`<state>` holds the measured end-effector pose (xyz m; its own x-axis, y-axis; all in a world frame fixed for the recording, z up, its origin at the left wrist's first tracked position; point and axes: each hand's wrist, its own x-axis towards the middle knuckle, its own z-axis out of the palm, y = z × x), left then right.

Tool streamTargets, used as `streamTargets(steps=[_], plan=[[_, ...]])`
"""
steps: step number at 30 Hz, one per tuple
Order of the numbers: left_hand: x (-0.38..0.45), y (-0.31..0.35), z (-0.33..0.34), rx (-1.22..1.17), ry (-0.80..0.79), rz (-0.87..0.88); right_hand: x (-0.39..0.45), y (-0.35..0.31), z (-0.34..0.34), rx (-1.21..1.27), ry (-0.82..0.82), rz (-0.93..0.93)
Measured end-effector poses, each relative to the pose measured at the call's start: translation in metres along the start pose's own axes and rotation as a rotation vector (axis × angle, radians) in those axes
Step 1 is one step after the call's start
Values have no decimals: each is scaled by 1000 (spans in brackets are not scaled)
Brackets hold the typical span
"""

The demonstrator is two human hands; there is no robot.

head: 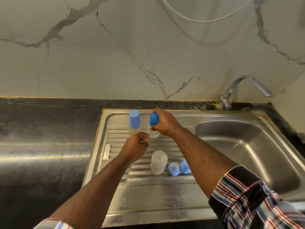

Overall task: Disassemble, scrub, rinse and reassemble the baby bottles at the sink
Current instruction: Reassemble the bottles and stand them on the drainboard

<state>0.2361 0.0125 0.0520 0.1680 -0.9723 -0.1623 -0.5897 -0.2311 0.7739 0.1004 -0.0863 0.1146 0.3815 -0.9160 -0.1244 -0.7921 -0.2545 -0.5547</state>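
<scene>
On the steel drainboard (148, 187) stand two capped baby bottles. The left bottle (134, 122) has a light blue cap and stands alone. My right hand (165, 123) grips the darker blue cap of the second bottle (153, 128). Just below and left of that bottle, my left hand (136, 147) is loosely curled with nothing seen in it. Nearer to me an open clear bottle body (158, 162) stands upside down. Beside it lie a blue collar with its clear teat (174, 169) and a blue cap (184, 166), partly hidden by my right forearm.
The sink basin (244, 146) lies to the right, under a chrome tap (237, 90) at the back. Dark stone counter (41, 129) stretches to the left. A marble-pattern wall rises behind, with a white hose (198, 19) hanging across it.
</scene>
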Motion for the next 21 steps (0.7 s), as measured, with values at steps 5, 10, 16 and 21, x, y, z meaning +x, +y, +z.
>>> streamTargets(steps=[5, 10, 16, 21], plan=[[-3, 4, 1, -1, -15, 4, -3, 2, -3, -28, -22, 30], [-6, 8, -2, 7, -30, 20, -10, 1, -9, -37, -79, 48], [-11, 24, -4, -48, -49, 42, -19, 7, -16, -9, -56, 59], [-20, 37, -4, -192, -291, -6, -37, 26, -27, -32, -41, 90]])
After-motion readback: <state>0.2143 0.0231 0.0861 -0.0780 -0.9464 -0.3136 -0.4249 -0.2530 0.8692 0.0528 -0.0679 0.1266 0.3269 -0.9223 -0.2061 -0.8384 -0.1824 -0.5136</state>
